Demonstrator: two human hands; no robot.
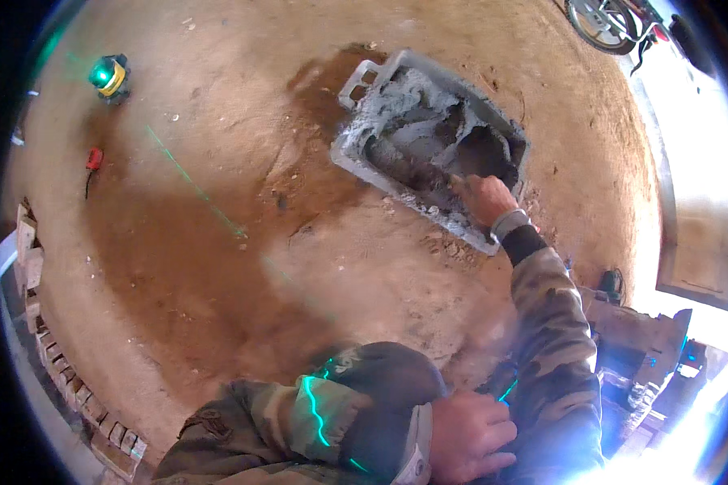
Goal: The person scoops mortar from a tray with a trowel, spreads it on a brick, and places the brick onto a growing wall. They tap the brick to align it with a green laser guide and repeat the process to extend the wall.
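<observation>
A plastic tub (501, 145) holds lumpy grey mortar (416, 117). My right hand (487, 200) reaches into its near right part, fingers closed round a mortar-coated tool, apparently a trowel, whose shape is unclear against the mix. My left hand (471, 436) is low at the bottom of the view, beside my dark-covered knee (392, 376), with fingers curled; whatever is in them, if anything, is hidden.
A yellow-black laser level (109, 79) glows green at upper left, above a red object (95, 160) on the dirt floor (178, 267). Stacked bricks (97, 416) line the lower left. A two-wheeler (598, 24) stands at top right, broken masonry (639, 339) at lower right.
</observation>
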